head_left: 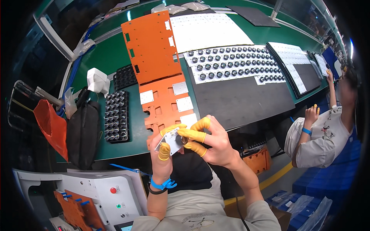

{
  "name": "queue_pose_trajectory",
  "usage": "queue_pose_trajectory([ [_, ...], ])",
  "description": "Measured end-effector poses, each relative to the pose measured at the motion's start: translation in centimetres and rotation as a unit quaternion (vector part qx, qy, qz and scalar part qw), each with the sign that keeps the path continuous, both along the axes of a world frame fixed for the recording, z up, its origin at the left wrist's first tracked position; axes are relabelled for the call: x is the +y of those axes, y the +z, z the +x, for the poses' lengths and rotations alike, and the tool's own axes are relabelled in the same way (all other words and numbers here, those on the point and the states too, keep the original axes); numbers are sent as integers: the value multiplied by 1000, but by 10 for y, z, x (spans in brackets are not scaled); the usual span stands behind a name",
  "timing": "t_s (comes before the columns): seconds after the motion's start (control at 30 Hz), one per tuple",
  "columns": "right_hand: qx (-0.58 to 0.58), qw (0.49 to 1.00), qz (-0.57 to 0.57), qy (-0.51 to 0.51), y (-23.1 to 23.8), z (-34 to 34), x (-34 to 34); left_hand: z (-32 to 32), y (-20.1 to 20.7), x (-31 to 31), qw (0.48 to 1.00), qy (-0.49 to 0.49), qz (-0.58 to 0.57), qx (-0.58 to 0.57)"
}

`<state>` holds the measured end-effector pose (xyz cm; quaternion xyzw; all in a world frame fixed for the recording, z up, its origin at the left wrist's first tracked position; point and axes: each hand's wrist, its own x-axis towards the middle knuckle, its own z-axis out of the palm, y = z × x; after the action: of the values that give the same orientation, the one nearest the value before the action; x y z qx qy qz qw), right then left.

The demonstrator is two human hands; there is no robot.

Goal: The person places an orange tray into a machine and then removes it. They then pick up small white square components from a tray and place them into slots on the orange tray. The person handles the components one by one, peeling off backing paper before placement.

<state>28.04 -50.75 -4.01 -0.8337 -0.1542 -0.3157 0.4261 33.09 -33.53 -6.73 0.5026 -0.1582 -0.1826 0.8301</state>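
Head view, left hand [163, 148] pinching small square white board [172, 141], right hand [210, 140] fingertips gripping its edge

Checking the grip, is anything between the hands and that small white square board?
Nothing visible. Both the left hand and right hand already hold the small white square board directly, yellow-capped fingers pinching its edges.

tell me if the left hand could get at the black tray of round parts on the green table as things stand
Probably yes, but not straight away. The black tray lies open on the green table, just left of the left hand, nothing between. That hand pinches a small white square board with the right hand, so its fingers are occupied.
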Motion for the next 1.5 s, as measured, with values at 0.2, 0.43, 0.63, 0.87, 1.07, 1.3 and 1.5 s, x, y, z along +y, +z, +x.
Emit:
queue_pose_trajectory([
  [0.2,-48,994,-94,-35,-9,-5,-16,3,-6,1,995,-61,67,-40],
  [0.43,-45,999,7,-3,-10,-5,-22,-2,4,-6,995,-72,66,6],
  [0.63,-30,996,-46,-75,-15,-9,-19,3,0,-11,996,-59,71,2],
  [0.87,-49,998,-26,-33,-23,-5,-30,6,-11,-10,989,-108,45,91],
  [1.07,-36,999,-27,-2,-19,-6,-41,7,-10,-13,986,-141,50,78],
  [1.3,-17,990,-99,-96,-11,-8,-22,1,0,-36,997,-31,-4,71],
  [1.5,-76,963,-128,-226,-23,4,-6,-6,10,-56,994,72,64,-52],
])
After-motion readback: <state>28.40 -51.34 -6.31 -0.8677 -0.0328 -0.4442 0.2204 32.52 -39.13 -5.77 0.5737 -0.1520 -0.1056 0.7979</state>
